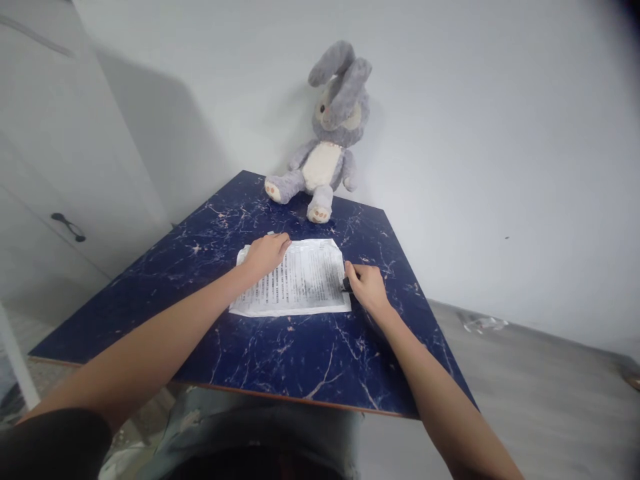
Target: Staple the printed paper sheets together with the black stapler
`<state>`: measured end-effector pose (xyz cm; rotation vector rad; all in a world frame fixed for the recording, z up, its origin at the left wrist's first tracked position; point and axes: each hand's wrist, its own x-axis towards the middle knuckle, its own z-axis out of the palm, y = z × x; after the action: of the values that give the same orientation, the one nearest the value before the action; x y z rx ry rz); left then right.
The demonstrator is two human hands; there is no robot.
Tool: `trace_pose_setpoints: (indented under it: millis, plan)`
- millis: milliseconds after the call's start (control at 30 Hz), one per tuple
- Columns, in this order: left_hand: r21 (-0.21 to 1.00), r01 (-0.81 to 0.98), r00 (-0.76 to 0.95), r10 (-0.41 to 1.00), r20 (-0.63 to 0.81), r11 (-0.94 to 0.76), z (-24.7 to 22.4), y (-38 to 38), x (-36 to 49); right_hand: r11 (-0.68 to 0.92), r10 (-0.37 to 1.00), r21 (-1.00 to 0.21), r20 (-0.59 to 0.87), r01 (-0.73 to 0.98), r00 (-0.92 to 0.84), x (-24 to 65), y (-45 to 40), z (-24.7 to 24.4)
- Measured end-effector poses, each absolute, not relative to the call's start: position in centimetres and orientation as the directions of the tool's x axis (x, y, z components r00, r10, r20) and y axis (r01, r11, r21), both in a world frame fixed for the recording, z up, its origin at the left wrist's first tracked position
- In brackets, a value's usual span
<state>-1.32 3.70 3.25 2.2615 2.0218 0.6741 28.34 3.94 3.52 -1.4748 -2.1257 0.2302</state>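
- Showing paper (305,280) flat on desk (300,360), long axis running left to right, print illegible.
- Pressing upper left with released left grip (269,252).
- Grasping black object (347,285) at right edge with right grip (353,275).

At the far end of the blue, white-veined table (310,360), a grey plush rabbit (325,140) with a cream belly sits leaning against the pale wall (480,133), one ear flopped over its face; a dark handle (69,227) shows on the white door (45,167) at left, and clear crumpled plastic (485,323) lies on the grey floor (540,400) at right
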Motion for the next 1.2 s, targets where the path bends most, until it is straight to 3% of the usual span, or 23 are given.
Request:
trace_pose_setpoints:
  millis: [333, 700, 1200]
  plan:
    - [0.314, 0.935, 0.064, 0.951, 0.303, -0.163, 3.0, 3.8, -1.3, 0.357, 0.923, -0.359, 0.276, 0.863, -0.267, 28.1, 4.0, 3.2]
    - [0.316, 0.934, 0.068, 0.952, 0.299, -0.166, 3.3, 3.6, -1.4, 0.341, 0.924, -0.045, 0.201, 0.939, -0.326, 27.0, 3.5, 3.6]
    - [0.303, 0.939, 0.078, 0.957, 0.28, -0.165, 3.5, 3.6, -1.3, 0.212, 0.963, -0.001, 0.169, 0.977, -0.209, 26.2, 3.3, 3.6]
